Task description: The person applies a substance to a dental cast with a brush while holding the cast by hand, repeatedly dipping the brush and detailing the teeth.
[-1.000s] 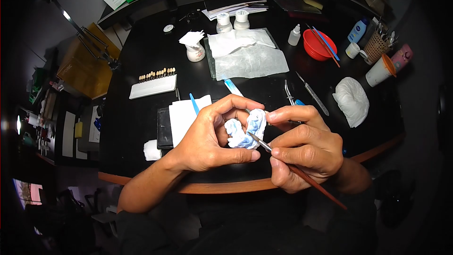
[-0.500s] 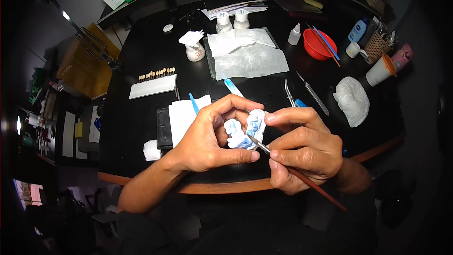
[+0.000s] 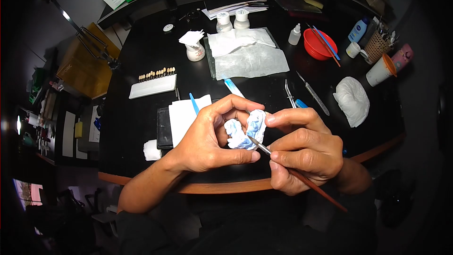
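Holds a blue-and-white dental model (image 3: 255, 125) up over the near part of the bench (image 3: 132, 127), between the thumb and curled fingers of the left hand (image 3: 203, 137), spread only as far apart as the model needs. Pinches a brown-handled brush (image 3: 312, 184) in the right hand (image 3: 309, 151), with fingers closed narrowly round it near the metal end. Slants the brush up to the left, with its tip at a blue area on the inner curve of the model; cannot tell if touching. Sets the right index fingertip at the right edge of the model. Has folded white paper (image 3: 181, 118) just behind the left hand, with a slim blue tool (image 3: 194, 104) over it and a white wad (image 3: 152, 151) near the wrist. Faces, farther off, a row of tooth-shade tabs (image 3: 158, 74) behind a white tray (image 3: 153, 87), white tissue (image 3: 250, 63) spread on a slab, and, to the right, a scalpel-like knife (image 3: 313, 93) near a red bowl (image 3: 310, 48)
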Demonstrator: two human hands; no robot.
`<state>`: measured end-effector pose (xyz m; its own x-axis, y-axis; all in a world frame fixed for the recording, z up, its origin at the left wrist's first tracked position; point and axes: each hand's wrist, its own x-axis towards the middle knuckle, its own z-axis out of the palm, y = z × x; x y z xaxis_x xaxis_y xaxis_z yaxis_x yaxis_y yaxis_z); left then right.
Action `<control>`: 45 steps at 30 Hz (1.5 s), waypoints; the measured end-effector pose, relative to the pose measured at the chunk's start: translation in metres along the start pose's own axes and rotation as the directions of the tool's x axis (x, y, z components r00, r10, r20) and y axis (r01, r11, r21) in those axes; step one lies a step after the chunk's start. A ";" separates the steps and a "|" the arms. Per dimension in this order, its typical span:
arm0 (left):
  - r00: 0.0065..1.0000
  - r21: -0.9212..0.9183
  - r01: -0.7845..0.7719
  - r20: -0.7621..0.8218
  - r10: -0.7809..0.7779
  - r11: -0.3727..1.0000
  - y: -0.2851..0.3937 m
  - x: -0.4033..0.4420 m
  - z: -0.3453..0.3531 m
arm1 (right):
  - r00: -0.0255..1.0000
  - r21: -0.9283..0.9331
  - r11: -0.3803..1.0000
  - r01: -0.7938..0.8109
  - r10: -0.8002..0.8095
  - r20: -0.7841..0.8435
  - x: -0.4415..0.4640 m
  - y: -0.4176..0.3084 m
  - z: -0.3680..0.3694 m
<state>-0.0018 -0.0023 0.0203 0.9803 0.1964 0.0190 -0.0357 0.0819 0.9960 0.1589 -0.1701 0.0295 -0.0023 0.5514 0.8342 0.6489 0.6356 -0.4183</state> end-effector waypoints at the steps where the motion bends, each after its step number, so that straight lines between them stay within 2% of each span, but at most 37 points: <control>1: 1.000 -0.005 0.000 0.002 0.000 1.000 0.000 0.000 0.000 | 1.000 -0.001 1.000 0.006 -0.006 0.017 -0.001 0.001 -0.001; 9: 1.000 -0.064 0.004 -0.007 -0.005 0.998 0.001 -0.001 0.003 | 0.998 0.014 1.000 0.012 -0.013 0.057 -0.003 0.002 -0.006; 16: 1.000 -0.107 -0.009 0.019 0.011 0.994 -0.001 -0.001 0.002 | 1.000 0.014 1.000 0.013 -0.013 0.006 -0.002 -0.001 -0.003; 25: 0.994 -0.176 -0.086 0.053 0.097 0.981 -0.007 -0.001 0.002 | 1.000 0.006 1.000 0.027 -0.027 -0.008 -0.003 -0.002 -0.003; 42: 0.996 -0.222 -0.049 0.059 0.063 0.974 -0.007 0.000 0.005 | 0.999 0.012 0.999 0.030 -0.029 -0.033 -0.005 0.001 -0.002; 45: 0.997 -0.255 -0.020 0.062 0.037 0.967 -0.009 0.000 0.007 | 1.000 0.007 1.000 0.019 -0.019 0.017 -0.007 0.001 -0.004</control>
<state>-0.0006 -0.0098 0.0123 0.9885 0.1383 0.0609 -0.1033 0.3242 0.9404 0.1630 -0.1754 0.0244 -0.0280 0.5482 0.8359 0.6434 0.6498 -0.4046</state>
